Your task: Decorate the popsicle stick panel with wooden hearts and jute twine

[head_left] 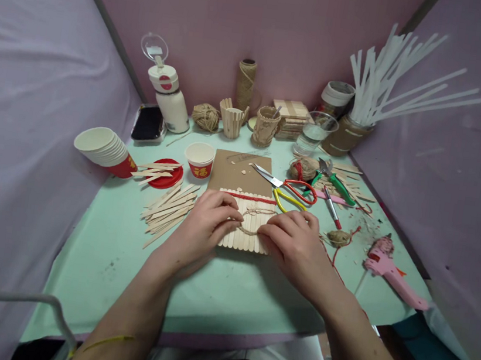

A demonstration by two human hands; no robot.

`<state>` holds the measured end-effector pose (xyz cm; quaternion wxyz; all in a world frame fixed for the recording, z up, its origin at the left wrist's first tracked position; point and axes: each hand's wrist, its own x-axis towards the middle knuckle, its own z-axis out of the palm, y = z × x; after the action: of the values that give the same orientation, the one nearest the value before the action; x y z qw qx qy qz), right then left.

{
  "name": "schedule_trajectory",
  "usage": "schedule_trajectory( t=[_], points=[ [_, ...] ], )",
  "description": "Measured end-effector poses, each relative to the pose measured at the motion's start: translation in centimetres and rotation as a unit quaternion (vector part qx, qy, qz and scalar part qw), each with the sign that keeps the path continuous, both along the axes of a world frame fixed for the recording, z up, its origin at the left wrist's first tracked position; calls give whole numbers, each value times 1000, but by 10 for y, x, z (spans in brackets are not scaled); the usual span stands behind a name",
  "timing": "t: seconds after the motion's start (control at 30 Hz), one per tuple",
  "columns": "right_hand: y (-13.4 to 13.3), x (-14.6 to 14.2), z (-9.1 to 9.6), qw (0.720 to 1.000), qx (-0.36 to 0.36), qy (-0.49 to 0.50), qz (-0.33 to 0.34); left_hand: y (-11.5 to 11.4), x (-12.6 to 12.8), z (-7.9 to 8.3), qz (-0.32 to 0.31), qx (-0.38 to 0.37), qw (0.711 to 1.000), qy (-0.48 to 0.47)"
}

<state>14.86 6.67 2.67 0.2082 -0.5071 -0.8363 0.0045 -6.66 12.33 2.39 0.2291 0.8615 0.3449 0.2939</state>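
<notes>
A panel of popsicle sticks (239, 240) laid side by side rests on the table, with a red cord (249, 198) across its upper part. On top of it lies a loop of brown twine (250, 232). My left hand (214, 219) is closed at the loop's left side, thumb and fingertips pinching the twine. At the opposite side my right hand (290, 237) rests on the panel with its fingertips bent together at the twine. Its fingertips are partly hidden, so how firmly it grips is hard to see. Beyond the panel lies a brown cardboard sheet (228, 172).
Red-handled scissors (287, 183) and a yellow-handled tool (288, 201) lie just beyond my right hand. A pink glue gun (394, 274) is at the right. Loose sticks (169, 215) and stacked paper cups (106, 150) stand left. A clear water cup (312, 135) stands at the back.
</notes>
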Motion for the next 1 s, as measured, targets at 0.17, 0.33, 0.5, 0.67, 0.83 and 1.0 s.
schedule_trajectory(
  t=[0.17, 0.33, 0.5, 0.67, 0.83, 1.0],
  points=[
    [-1, -1, 1, 1000, -10, -1, -3, -3, 4, -3, -10, -9, 999, 35],
    [-1, -2, 1, 1000, -9, 5, -6, -5, 7, -4, -3, -10, 998, 58],
    [-2, 1, -1, 1000, -12, 24, -2, -6, 7, -3, 2, -6, 998, 63],
    [-5, 4, -2, 999, -9, 43, -11, -5, 6, -4, 3, -2, 998, 63],
    [-5, 3, -1, 999, -13, 33, -21, -5, 6, -5, 2, 2, 998, 64],
    [-4, 1, -2, 999, -16, 16, -31, -2, 3, 1, -14, -6, 999, 51]
  ],
)
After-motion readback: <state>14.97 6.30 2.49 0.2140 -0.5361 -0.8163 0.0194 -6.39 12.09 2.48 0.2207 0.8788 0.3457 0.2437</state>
